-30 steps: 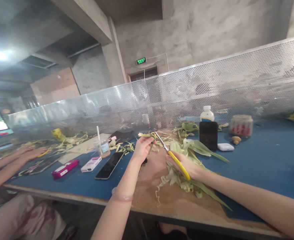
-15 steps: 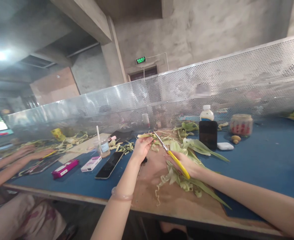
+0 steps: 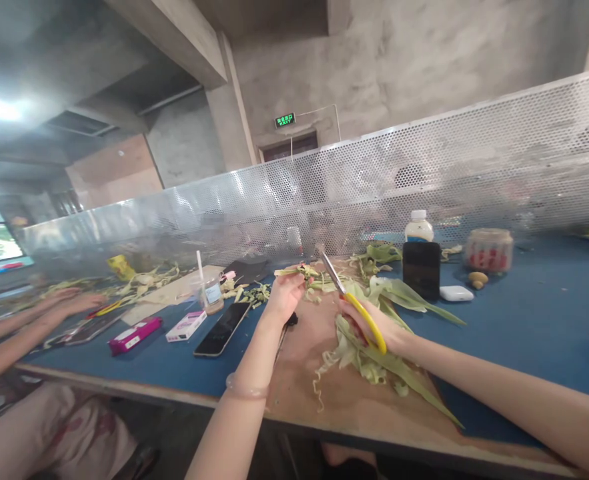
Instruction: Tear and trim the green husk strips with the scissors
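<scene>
My left hand [image 3: 285, 300] is closed on a small bundle of pale green corn husk [image 3: 308, 272], its tip sticking up past the fingers. Yellow-handled scissors [image 3: 333, 275] are in my right hand [image 3: 381, 327], blades pointing up and left, a short way right of the bundle. The blades look nearly closed. Under and around my right hand lies a heap of loose husk leaves [image 3: 391, 293], with curled strips trailing over a brown board [image 3: 304, 387].
A phone [image 3: 223, 329], a pink-and-white box [image 3: 187, 326], a magenta pack [image 3: 135, 335] and a cup with a straw [image 3: 213, 295] lie left. Rightward stand a black device [image 3: 421, 270], bottle [image 3: 418, 228], jar [image 3: 488, 252] and white case [image 3: 456, 293]. Another person's hands [image 3: 77, 303] work far left.
The scissors have drawn slightly right, away from the husk bundle, and their blades stand steeper. My left hand keeps its hold, with more of the bundle's tip showing. The view has shifted slightly.
</scene>
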### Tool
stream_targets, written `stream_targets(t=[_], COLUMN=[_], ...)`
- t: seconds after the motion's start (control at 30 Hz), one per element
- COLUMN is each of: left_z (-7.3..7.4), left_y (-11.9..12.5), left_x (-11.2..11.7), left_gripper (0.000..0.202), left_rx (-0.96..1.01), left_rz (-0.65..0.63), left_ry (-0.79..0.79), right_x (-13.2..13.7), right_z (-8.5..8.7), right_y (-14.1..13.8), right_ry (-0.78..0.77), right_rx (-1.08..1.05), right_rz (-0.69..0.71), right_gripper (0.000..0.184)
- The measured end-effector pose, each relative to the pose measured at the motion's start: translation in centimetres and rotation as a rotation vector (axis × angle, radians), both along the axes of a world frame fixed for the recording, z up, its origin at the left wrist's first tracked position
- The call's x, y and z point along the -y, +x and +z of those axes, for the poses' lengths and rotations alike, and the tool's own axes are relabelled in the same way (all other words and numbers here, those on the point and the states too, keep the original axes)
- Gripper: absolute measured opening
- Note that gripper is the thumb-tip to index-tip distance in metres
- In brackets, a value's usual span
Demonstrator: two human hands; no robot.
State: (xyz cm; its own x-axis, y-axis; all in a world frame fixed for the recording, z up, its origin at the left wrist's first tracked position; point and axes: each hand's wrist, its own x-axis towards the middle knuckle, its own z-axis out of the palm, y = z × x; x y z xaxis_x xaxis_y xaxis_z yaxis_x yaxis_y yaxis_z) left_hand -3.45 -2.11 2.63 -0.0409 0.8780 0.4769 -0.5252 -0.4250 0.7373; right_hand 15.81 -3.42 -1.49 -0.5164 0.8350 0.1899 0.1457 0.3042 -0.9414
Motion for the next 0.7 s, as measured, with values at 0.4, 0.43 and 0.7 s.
stream_targets(t=[0.4, 0.43, 0.7], left_z=[0.0, 0.0, 0.7], left_y=[-0.2, -0.2, -0.6], left_x=[-0.5, -0.5, -0.4], left_gripper=[0.016, 0.016, 0.014], left_rx=[0.015, 0.021, 0.168], left_rz=[0.062, 0.069, 0.231], left_ry=[-0.037, -0.05, -0.14], right_x=[-2.9, -3.2, -4.8], right_z=[2.1, 1.9, 4.2], right_y=[2.5, 2.4, 5.2], right_ry=[0.273, 0.312, 0.563], right_rx=[0.115, 0.137, 0.75], right_rz=[-0.304, -0.33, -0.257], right_gripper=[0.04, 0.039, 0.027])
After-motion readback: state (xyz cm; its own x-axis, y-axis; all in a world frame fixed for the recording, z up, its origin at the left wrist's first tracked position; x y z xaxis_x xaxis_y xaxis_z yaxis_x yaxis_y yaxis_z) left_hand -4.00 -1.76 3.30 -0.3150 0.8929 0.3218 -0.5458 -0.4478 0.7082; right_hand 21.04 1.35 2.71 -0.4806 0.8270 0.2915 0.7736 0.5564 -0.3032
